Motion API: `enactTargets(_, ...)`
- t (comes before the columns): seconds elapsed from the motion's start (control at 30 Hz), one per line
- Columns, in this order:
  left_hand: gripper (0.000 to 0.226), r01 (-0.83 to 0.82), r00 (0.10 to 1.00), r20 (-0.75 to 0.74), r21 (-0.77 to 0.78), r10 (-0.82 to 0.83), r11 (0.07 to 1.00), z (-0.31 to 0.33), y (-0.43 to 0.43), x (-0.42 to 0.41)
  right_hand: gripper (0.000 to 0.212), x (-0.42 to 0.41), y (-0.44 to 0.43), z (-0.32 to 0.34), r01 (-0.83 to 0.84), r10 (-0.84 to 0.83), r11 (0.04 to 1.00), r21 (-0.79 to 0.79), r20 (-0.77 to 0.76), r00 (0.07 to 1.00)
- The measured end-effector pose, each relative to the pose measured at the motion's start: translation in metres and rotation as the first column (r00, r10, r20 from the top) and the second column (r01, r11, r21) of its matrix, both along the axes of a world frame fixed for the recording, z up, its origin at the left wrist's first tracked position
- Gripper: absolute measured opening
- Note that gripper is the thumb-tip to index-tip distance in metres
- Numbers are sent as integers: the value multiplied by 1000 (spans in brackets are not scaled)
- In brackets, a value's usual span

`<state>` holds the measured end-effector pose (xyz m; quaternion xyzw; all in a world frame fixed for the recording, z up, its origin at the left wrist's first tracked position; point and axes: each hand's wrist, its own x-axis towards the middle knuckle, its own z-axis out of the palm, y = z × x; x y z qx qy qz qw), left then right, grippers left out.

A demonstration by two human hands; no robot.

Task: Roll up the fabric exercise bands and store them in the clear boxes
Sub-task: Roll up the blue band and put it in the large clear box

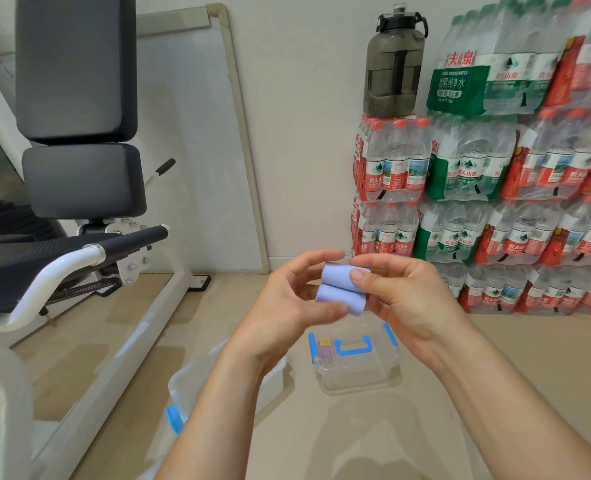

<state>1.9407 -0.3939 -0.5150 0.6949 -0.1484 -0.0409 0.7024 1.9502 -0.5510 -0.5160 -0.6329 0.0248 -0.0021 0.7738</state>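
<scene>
Both hands pinch the lilac band.
Left hand and right hand, fingers curled, above the lidded clear box.

A padded gym machine stands left; a dark jug tops stacked water-bottle packs right.
</scene>
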Motion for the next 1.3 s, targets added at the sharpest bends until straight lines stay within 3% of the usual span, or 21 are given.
enactTargets(0.1,76,27,999,42,77,-30,997,1,-3,-3,14,1,-2,0,10,-10,999,51,-6,1000)
enactTargets(0.17,76,-14,997,73,81,8,997,2,-7,-4,16,1,-3,0,7,-7,998,63,-5,1000)
enactTargets(0.37,36,-192,955,249,108,160,976,0,-17,-2,12,0,-3,3,-13,16,997,80,-29,999)
enactTargets(0.53,25,-335,907,340,225,249,915,-2,-14,2,11,1,-3,2,4,-4,1000,12,-39,999)
enactTargets(0.73,19,-348,929,200,189,311,918,0,-11,1,9,-1,-2,1,-18,31,966,-259,45,999)
enactTargets(0.9,17,-349,937,-33,-17,349,937,4,-9,0,19,-11,-6,9,-225,243,946,-233,53,968)
enactTargets(0.97,16,-354,931,-124,-86,343,931,5,-12,-1,24,-11,0,4,-124,167,941,-314,116,979)
enactTargets(1.1,16,-359,918,-258,-223,301,906,6,-20,-2,20,-6,16,-3,83,-59,985,-150,160,985)
enactTargets(1.17,17,-337,924,-254,-195,285,921,5,-22,-3,11,-3,15,-5,109,-90,986,-125,152,984)
enactTargets(1.3,25,-245,966,-92,-44,241,968,3,-20,-5,7,0,4,-3,27,-10,982,-185,90,996)
